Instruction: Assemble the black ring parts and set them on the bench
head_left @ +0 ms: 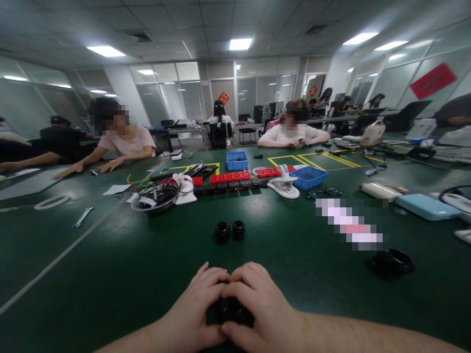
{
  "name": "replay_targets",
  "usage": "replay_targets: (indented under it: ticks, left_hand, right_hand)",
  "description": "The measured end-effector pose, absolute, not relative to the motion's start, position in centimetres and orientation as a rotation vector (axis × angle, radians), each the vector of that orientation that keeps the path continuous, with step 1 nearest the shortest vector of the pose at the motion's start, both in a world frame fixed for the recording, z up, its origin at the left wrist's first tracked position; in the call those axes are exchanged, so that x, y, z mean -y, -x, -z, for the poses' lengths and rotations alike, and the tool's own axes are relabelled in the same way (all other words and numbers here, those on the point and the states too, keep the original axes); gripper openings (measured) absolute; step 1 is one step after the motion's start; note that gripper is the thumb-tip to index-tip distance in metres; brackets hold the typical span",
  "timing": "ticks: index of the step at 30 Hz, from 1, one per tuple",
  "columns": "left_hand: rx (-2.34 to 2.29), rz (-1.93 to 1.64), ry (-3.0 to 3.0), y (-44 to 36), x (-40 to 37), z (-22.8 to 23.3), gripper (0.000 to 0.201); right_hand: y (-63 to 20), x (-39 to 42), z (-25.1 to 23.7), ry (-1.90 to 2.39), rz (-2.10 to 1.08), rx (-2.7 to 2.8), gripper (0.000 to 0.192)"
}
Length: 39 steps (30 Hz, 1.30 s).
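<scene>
My left hand [198, 306] and my right hand [257, 304] curl together around a black, tyre-like ring [232, 310] close to the table's near side. Fingertips of both hands meet above it, and the thumbs come together below. Much of the ring is covered by my fingers; its dark round opening shows between them. A short way beyond my hands, two similar black rings [222, 232] stand side by side on the green table [165, 260]. Off to the right lies a larger black ring [393, 263].
A metal bowl [137, 204] of cables, white clamps [283, 184], red and black strips [230, 177] and blue bins [309, 177] line the table's middle. A wrench [83, 217] lies left. A pale blue case [427, 207] sits right. Other people [294, 130] work across the table.
</scene>
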<state>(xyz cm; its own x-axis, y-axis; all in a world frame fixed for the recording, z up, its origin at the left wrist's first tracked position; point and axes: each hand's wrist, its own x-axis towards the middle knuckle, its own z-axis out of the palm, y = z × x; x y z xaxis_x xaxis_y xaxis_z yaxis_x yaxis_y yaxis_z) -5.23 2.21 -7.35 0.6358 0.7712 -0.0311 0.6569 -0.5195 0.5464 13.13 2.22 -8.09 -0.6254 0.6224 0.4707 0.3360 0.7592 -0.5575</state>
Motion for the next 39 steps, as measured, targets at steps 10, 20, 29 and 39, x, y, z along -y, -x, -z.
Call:
replay_targets:
  ticks: [10, 20, 29, 39]
  left_hand:
    - [-1.142, -0.258, -2.342, 4.9, -2.2, 7.2, 0.036]
    - [-1.124, -0.305, -2.37, 5.0, -2.2, 7.4, 0.031]
    - [-1.118, -0.307, -2.376, 5.3, -2.2, 8.0, 0.045]
    - [-1.096, -0.289, -2.335, 5.4, -2.3, 7.4, 0.049]
  right_hand:
    - [-12.9, -2.6, 8.2, 0.417, -0.548, 2.268, 0.024]
    - [-13.1, -2.7, 8.6, 0.35, -0.471, 2.31, 0.015]
    - [-14.3, -2.3, 7.4, 0.349, -0.421, 2.424, 0.023]
    - [-13.4, -2.1, 7.6, 0.767, -0.619, 2.247, 0.046]
